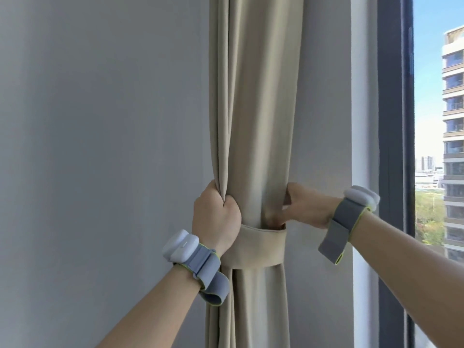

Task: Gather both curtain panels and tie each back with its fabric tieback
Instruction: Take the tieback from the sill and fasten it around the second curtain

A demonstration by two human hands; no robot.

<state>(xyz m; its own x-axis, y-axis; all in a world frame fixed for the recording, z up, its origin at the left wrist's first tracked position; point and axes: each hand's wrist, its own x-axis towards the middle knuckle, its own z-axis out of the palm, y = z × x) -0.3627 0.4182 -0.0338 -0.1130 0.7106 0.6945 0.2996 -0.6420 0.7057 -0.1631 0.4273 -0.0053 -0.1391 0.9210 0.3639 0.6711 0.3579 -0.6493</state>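
Note:
A beige curtain panel hangs gathered into a narrow bundle in the middle of the head view. A matching fabric tieback wraps around the bundle at wrist height. My left hand is a fist closed on a fold at the bundle's left edge, just above the tieback. My right hand reaches in from the right, its fingers curled around the bundle's right side and tucked behind the fabric right above the band. Both wrists wear grey straps with white modules. The other panel is out of view.
A plain grey wall fills the left half. Right of the curtain stand a white strip and a dark window frame, with glass showing apartment buildings and trees outside.

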